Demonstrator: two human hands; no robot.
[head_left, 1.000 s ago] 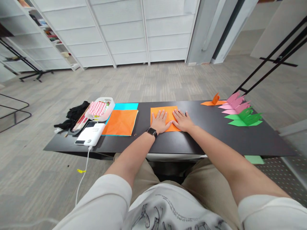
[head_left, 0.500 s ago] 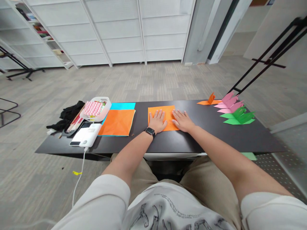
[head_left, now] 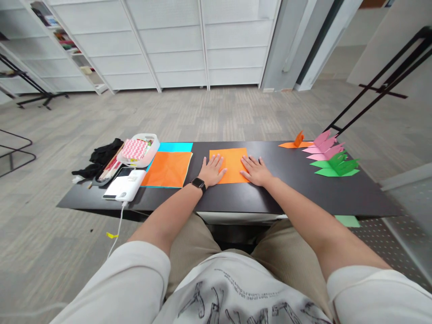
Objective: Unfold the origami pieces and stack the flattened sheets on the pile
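Note:
An orange sheet of paper lies flat on the dark table in front of me. My left hand rests on its left edge, palm down with fingers spread; a black watch is on that wrist. On the sheet's right edge lies my right hand, also flat with its fingers apart. Neither hand grips anything. To the left is a stack of orange paper, with blue paper showing behind it.
Folded paper figures stand at the right: an orange one, pink ones and green ones. On the left are a white basket, a white power bank with a cable, and black cloth.
My left hand has slid left across the orange sheet, from its middle to its left edge, uncovering more of it. My right hand has stayed nearly in place. The view has shifted slightly.

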